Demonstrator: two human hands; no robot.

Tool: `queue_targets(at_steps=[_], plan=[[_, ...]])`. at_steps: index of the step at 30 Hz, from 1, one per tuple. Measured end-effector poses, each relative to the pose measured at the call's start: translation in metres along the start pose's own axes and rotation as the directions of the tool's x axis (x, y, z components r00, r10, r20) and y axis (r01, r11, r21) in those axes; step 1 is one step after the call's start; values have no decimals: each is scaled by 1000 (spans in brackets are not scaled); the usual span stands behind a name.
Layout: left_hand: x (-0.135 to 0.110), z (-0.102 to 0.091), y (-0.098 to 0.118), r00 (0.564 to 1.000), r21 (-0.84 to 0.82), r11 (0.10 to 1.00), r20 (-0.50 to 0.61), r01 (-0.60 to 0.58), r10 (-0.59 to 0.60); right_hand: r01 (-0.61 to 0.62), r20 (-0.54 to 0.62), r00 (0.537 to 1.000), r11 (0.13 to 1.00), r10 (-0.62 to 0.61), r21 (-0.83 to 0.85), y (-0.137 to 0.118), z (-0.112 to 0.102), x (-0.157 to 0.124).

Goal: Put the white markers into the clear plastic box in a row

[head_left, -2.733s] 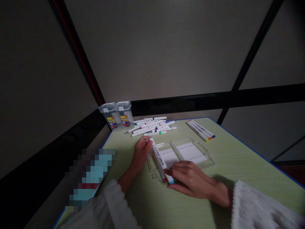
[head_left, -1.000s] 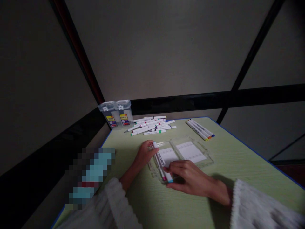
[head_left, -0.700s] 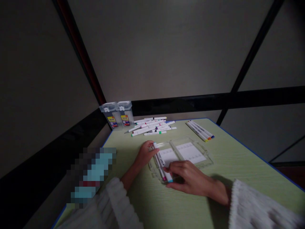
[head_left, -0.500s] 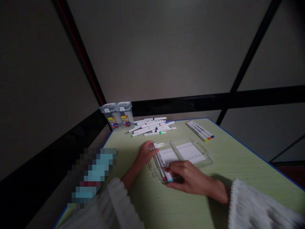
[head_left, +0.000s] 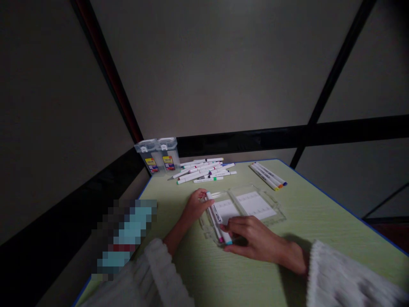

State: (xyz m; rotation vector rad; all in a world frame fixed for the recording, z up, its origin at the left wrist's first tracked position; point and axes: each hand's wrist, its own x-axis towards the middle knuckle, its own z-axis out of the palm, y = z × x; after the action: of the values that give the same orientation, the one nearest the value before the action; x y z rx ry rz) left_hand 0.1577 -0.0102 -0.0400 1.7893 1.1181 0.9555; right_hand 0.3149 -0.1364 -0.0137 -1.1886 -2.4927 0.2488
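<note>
A white marker with a light blue end [head_left: 217, 215] lies along the left side of a clear plastic case [head_left: 234, 197], which is spread flat and unfolded on the table. My left hand [head_left: 195, 207] has its thumb over the marker's far end, with the fingers partly hidden behind it. At the near end, my right hand [head_left: 251, 236] pinches the same marker between thumb and fingers. Just left of it in the case is another white marker with a magenta end [head_left: 220, 239]. White paper inserts [head_left: 257, 204] show in the case.
A loose pile of white markers [head_left: 204, 170] lies at the back. Two clear lidded boxes [head_left: 168, 155] stand at the back left corner. Several markers [head_left: 268, 175] lie side by side at the back right. A pixelated blue patch [head_left: 131, 232] covers something on the left.
Almost nothing differs. Both hands stay on the same marker, with only a very slight shift of my right hand's fingers.
</note>
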Motion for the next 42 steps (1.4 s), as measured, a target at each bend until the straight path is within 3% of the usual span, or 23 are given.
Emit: queue_targets(at_steps=[8, 22, 30, 36, 42], plan=[[0, 2, -6, 999, 24, 999, -18, -31, 32, -8, 9, 1000, 1000, 8, -8, -1, -3, -1], [6, 5, -2, 999, 18, 999, -7, 37, -37, -143, -66, 986, 978, 154, 148, -5, 2, -1], [6, 6, -11, 999, 36, 999, -11, -40, 41, -68, -64, 995, 997, 71, 46, -3, 3, -1], [5, 3, -7, 1000, 20, 1000, 15, -18, 18, -10, -14, 1000, 997, 9, -71, -3, 0, -2], [2, 2, -2, 1000, 76, 997, 15, -4, 2, 12, -24, 1000, 998, -13, -69, -1, 2, -3]])
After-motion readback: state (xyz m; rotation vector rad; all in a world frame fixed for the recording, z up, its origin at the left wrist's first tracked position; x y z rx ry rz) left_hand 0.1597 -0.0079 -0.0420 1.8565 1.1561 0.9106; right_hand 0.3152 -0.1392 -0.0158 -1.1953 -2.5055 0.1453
